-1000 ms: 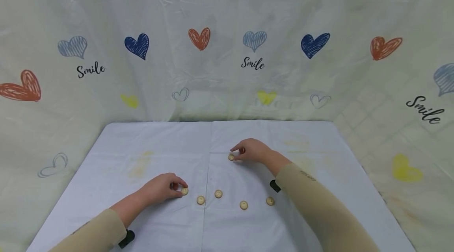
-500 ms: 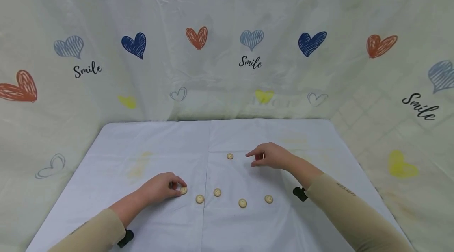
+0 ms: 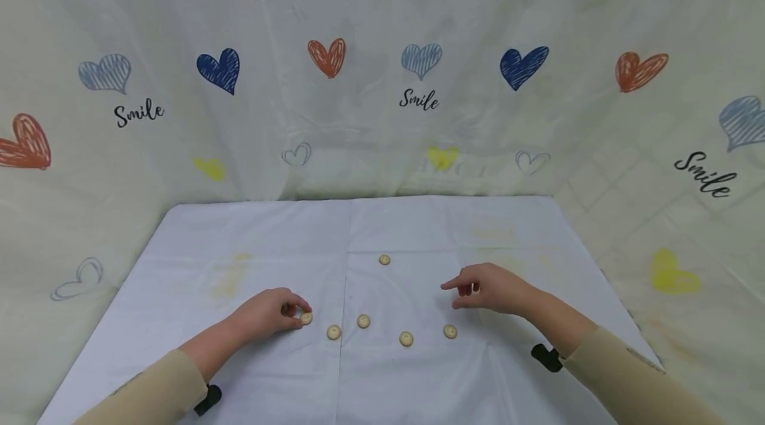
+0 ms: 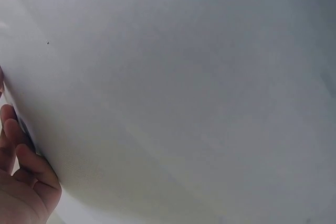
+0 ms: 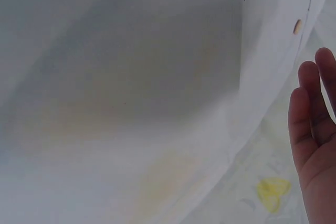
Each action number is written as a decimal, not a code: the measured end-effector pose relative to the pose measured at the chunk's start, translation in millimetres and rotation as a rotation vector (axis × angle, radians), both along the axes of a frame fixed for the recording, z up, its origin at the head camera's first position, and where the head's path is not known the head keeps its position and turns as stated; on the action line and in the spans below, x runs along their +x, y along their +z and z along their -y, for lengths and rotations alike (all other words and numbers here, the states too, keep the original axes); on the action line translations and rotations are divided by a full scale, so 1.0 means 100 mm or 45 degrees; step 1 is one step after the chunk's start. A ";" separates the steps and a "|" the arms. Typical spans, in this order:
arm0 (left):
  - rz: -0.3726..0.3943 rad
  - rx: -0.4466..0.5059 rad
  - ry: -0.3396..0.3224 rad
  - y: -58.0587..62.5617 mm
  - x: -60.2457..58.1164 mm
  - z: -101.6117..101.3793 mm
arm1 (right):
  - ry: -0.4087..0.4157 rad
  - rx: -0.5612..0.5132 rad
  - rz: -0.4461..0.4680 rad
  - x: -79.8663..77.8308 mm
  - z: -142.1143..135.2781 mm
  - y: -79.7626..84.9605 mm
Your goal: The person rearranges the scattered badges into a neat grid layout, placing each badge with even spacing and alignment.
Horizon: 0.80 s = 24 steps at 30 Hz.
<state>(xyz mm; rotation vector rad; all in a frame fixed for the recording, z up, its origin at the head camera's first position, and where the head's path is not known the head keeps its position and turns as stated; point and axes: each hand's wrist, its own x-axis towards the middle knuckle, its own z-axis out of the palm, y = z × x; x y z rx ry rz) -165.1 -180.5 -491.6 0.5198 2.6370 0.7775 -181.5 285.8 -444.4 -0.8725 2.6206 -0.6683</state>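
Note:
My left hand [image 3: 269,312] rests low on the white cloth and pinches a round beige button [image 3: 306,318] between thumb and fingers. In the left wrist view the left hand [image 4: 26,177] shows at the lower left, and the button is out of sight. Held over the cloth at the right, my right hand [image 3: 493,289] has nothing in its fingers. Its loosely extended fingers [image 5: 300,114] show in the right wrist view. Nearest to it lies another button [image 3: 450,331]. A farther button [image 3: 384,259] lies alone toward the back.
Between the hands, a loose row holds a button [image 3: 333,332], a second button [image 3: 363,321] and a third button [image 3: 406,339]. The cloth-covered table [image 3: 287,229] ends at a back wall sheet [image 3: 370,113] printed with hearts.
My right hand has let go of the back button and moved right and toward me, leaving that button on the cloth. The left hand keeps its pinch on its button.

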 end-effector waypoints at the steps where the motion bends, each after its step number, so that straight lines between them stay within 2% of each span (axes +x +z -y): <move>1: -0.002 0.000 0.001 0.00 0.00 0.00 | 0.005 -0.008 0.002 0.01 -0.01 -0.01; 8: 0.001 -0.003 0.005 -0.02 -0.02 0.00 | 0.010 -0.008 0.076 0.05 -0.02 -0.10; 12: 0.006 0.017 -0.005 -0.02 -0.03 0.00 | 0.067 -0.002 0.100 0.10 0.00 -0.18; 19: 0.020 0.035 -0.033 -0.02 -0.03 0.02 | 0.224 0.039 -0.031 0.22 0.00 -0.30; 24: 0.034 0.048 -0.023 0.01 -0.04 0.01 | 0.234 0.060 -0.080 0.23 0.00 -0.30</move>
